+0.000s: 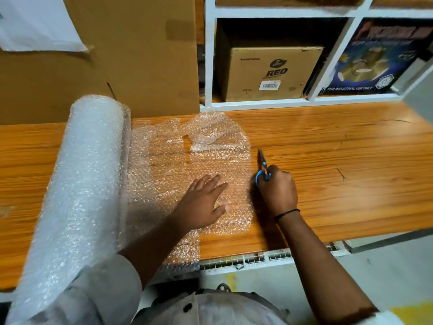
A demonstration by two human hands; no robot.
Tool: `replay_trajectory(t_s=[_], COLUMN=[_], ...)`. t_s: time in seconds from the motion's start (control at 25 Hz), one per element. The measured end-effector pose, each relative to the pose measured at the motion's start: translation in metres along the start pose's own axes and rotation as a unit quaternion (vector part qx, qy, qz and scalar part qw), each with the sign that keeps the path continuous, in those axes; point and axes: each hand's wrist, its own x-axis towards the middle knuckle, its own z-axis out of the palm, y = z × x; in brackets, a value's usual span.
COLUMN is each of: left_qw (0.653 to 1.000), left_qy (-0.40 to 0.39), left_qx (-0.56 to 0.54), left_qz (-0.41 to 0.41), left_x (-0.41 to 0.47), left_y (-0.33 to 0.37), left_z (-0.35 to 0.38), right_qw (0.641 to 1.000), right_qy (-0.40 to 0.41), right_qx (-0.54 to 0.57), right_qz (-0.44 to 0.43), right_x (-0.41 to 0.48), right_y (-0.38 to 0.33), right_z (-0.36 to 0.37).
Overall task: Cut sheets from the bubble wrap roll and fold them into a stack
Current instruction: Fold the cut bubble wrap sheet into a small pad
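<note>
Head view: left hand, fingers straight, pins unrolled sheet mid-frame; right hand grips scissors just right of its edge, blades up-frame, roughly parallel to roll at left.

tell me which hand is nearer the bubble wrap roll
Left. The left hand lies flat on the unrolled sheet beside the bubble wrap roll; the right hand grips scissors beyond the sheet's right edge.
</note>
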Motion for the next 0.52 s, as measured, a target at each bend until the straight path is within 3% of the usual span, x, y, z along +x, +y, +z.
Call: replay_trajectory(t_s=[0.28,0.4,0.52], left_qw=[0.999,0.998,0.992], left_qy=[0.006,0.012,0.068], left_qx=[0.000,-0.064,-0.101], left_qz=[-0.040,-0.020,-0.019], left_x=[0.009,0.004,-0.004], left_y=[0.025,0.027,0.017], left_z=[-0.002,-0.004,-0.002], right_qw=[0.983,0.985,0.974], right_qy=[-0.041,0.004,-0.025], right_qx=[-0.170,-0.166,-0.036], right_qz=[0.055,-0.046,-0.221], right_x=[0.011,0.006,-0.021], right_y=[0.017,0.023,0.013], right_z=[-0.015,-0.017,-0.015])
